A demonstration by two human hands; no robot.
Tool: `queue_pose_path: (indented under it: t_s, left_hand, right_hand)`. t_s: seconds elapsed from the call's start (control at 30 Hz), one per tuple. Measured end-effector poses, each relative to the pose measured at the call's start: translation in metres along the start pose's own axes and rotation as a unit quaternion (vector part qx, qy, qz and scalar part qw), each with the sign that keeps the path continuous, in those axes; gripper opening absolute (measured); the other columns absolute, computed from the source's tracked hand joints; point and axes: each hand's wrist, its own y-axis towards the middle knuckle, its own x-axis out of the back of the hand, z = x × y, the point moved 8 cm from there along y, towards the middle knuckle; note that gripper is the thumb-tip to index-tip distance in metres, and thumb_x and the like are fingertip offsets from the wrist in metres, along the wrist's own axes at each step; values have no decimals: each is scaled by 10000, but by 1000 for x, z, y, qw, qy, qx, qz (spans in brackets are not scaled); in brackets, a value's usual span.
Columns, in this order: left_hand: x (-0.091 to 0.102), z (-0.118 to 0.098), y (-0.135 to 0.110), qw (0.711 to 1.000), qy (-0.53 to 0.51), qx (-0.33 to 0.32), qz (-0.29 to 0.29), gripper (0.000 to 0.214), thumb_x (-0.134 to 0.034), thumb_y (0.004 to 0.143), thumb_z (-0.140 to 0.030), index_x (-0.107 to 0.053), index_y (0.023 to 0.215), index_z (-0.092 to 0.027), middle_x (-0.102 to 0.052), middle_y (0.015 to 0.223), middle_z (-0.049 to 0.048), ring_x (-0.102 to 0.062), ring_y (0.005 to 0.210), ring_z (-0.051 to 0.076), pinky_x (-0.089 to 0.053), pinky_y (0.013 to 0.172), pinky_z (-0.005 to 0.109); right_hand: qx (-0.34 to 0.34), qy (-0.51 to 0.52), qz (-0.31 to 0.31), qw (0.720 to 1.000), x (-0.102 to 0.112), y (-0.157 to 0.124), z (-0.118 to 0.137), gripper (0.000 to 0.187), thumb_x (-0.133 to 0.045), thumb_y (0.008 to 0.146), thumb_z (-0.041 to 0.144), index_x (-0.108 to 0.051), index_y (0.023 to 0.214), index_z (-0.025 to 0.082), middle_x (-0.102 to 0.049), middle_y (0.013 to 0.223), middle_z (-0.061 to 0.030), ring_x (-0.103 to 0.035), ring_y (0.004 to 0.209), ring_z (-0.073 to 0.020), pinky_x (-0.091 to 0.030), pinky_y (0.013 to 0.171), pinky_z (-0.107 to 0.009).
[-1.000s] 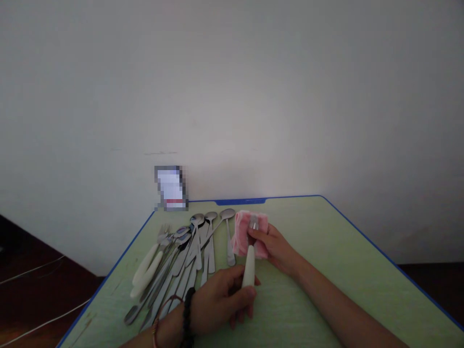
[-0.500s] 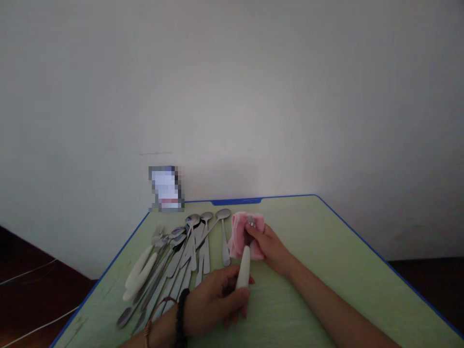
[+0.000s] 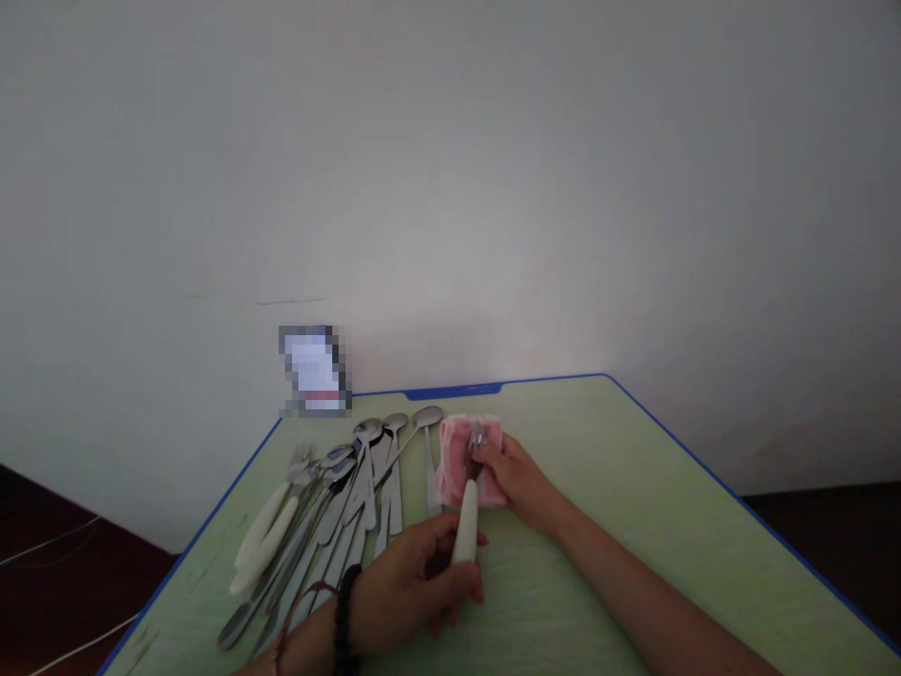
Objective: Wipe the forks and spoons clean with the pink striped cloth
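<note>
A fork (image 3: pixel 465 526) with a white handle and metal tines points away from me. My left hand (image 3: pixel 429 568) is closed around the lower end of its handle. My right hand (image 3: pixel 517 471) grips a folded pink cloth (image 3: pixel 454 451) from the right side, thumb on top near the fork's head. The tines lie against the cloth's upper face. Left of the cloth is a pile of metal spoons (image 3: pixel 366 469), their bowls mostly toward the wall. Two white-handled forks (image 3: pixel 264 535) rest at the pile's left edge. My left forearm hides part of the pile.
The light green table (image 3: pixel 633 526) has a blue rim and stands against a grey wall. A blurred-out phone-like screen (image 3: pixel 314 366) leans at the table's back left corner. White cables (image 3: pixel 84 648) run across the dark floor on the left.
My right thumb has slid down the fork's head, so more of the tines shows. The whole scene sits slightly further left as the camera turned. Both hands keep their hold.
</note>
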Motion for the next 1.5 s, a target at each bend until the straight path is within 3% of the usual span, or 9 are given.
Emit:
queue_pose_path:
  t_s: [0.17, 0.57, 0.7, 0.8, 0.97, 1.17, 1.37, 1.5]
  left_hand:
    - [-1, -3, -1, 1000, 2, 1, 9, 358, -591, 779, -398, -486, 1000, -136, -608, 755, 23, -442, 474, 48, -364, 421, 154]
    - [-7, -6, -2, 999, -15, -9, 42, 330, -624, 766, -375, -506, 967, -142, -594, 761, 9, -457, 551, 66, -349, 488, 171]
    - [-4, -2, -2, 999, -9, -11, 30, 365, -595, 785, -407, -493, 1006, -136, -594, 758, 11, -453, 508, 53, -353, 447, 158]
    - [0, -3, -1, 999, -23, -25, 10, 387, -555, 809, -431, -468, 1053, -143, -571, 759, 5, -475, 485, 50, -368, 414, 151]
    - [4, -6, 1, 996, -66, -55, -23, 385, -524, 839, -412, -384, 1123, -193, -535, 747, -21, -500, 449, 45, -389, 375, 139]
    - [12, -6, 1, 989, -84, -94, -82, 314, -468, 872, -397, -284, 1098, -281, -543, 862, -20, -519, 434, 40, -427, 357, 143]
    - [5, -6, 1, 994, -58, -85, -45, 255, -442, 883, -411, -343, 1063, -259, -532, 896, 1, -504, 456, 27, -404, 367, 127]
    - [5, -7, 0, 993, -68, -84, -37, 355, -466, 875, -405, -303, 1168, -287, -538, 902, 7, -510, 476, 40, -411, 382, 142]
  right_hand:
    - [25, -55, 4, 998, 1, 2, 3, 214, -582, 715, 370, -608, 699, 157, -602, 669, -2, -503, 635, -131, -386, 620, -251]
    - [50, -146, -21, 988, -3, -3, 15, 156, -501, 722, 255, -575, 621, 163, -544, 590, 23, -445, 565, -112, -341, 551, -240]
    - [38, -106, -20, 993, -1, -2, 13, 173, -562, 716, 309, -598, 639, 158, -573, 607, 21, -476, 592, -119, -359, 590, -245]
    - [-1, 7, -20, 1000, 2, -1, 6, 219, -647, 665, 371, -617, 686, 155, -609, 649, 11, -505, 609, -123, -380, 602, -245]
    - [-47, 169, -16, 984, 0, -2, -2, 288, -752, 561, 345, -630, 735, 150, -641, 704, -3, -549, 639, -118, -419, 637, -245]
    - [-25, 167, -26, 985, 3, 1, 1, 290, -748, 556, 295, -632, 775, 145, -665, 748, -28, -583, 691, -139, -442, 686, -271]
    - [-57, 151, 19, 987, -6, -3, 1, 215, -666, 546, 164, -627, 756, 146, -671, 710, -18, -584, 633, -132, -459, 665, -269]
    - [-57, 140, 29, 988, -8, -4, 2, 237, -616, 523, 118, -625, 757, 153, -667, 701, -5, -578, 629, -127, -457, 639, -251]
